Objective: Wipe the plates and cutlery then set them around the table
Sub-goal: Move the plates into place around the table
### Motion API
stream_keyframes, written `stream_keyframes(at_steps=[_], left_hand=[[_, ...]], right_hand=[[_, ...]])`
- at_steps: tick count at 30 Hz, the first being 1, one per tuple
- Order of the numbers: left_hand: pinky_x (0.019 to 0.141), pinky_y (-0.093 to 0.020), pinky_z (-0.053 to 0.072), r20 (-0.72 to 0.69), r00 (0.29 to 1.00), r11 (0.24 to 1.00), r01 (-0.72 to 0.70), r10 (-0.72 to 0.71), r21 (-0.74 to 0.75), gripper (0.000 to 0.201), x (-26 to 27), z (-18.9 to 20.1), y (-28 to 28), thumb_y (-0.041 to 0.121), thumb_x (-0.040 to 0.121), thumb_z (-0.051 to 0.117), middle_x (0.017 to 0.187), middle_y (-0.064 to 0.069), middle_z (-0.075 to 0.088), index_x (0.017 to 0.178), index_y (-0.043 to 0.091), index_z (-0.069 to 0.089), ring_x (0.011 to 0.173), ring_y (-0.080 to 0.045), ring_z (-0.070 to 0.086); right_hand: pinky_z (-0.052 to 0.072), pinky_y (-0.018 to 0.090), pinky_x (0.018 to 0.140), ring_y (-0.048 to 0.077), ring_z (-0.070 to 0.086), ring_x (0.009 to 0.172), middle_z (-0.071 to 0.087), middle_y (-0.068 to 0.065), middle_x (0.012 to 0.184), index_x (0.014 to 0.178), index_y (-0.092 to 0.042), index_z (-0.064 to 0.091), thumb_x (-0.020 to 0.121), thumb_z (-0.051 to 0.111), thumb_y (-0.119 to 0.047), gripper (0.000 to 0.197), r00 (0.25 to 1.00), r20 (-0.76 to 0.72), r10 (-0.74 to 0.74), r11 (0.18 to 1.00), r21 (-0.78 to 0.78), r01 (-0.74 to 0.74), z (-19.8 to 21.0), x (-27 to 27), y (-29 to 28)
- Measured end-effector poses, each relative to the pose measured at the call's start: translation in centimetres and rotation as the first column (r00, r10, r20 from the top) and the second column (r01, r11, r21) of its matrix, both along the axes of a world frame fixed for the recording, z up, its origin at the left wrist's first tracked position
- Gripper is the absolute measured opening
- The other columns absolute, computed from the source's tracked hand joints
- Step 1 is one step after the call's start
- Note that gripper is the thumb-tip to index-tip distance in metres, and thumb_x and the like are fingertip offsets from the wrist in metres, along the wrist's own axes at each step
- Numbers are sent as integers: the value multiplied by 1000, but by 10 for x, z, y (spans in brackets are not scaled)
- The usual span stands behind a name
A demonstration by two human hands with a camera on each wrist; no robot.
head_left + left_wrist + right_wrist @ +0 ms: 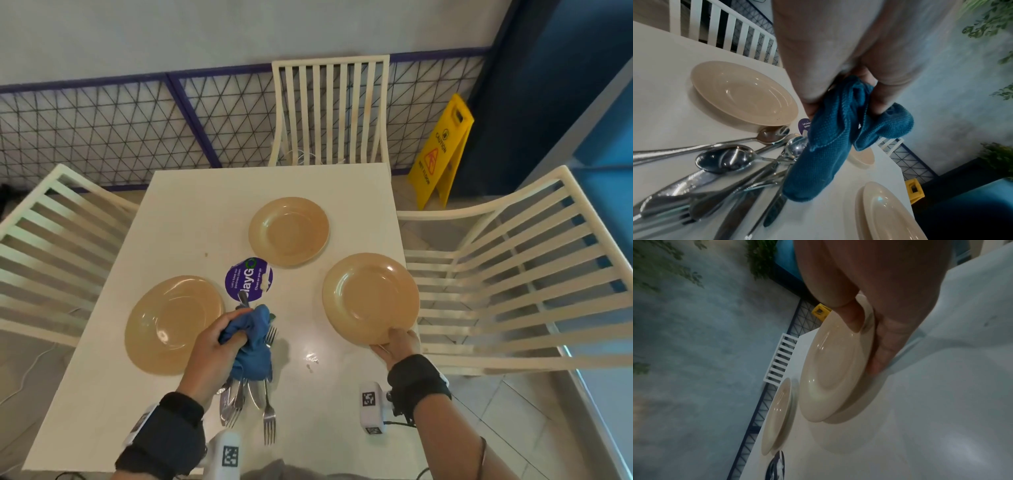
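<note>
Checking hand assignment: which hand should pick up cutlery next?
Probably right, once it lets go: right hand only pinches the plate rim, whereas left hand keeps its grip on the blue cloth over the cutlery.

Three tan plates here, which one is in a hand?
The tan plate at the table's right edge: the right hand pinches its near rim. The far plate and left plate lie untouched.
</note>
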State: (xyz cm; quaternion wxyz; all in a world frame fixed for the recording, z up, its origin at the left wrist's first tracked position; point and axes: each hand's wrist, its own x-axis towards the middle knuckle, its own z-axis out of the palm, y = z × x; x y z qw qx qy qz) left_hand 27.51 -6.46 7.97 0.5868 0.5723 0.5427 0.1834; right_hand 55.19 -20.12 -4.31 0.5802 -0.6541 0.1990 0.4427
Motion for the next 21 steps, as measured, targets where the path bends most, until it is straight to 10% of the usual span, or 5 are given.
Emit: stream_keyframes(at_steps=[12,21], left_hand=[[81,-4,44,-140,990,976,66,-37,209,39,-97,-9,37,-4,92,65,120,15,63,116,26,62,107,6,60],[91,-36,51,-525,844,965,35,111,259,31,-240,-50,72,6,82,71,121,0,48,103,29,66,99,-21,61]], right_hand=[[50,55,98,41,63,99,61,22,108,124,0,48,102,50,-13,26,980,-147,135,990,-26,-140,-1,-53,-8],[55,47,84,38,66,88,67,22,107,113,0,60,100,55,-17,22,949,-101,300,949,-75,-308,11,-126,6]])
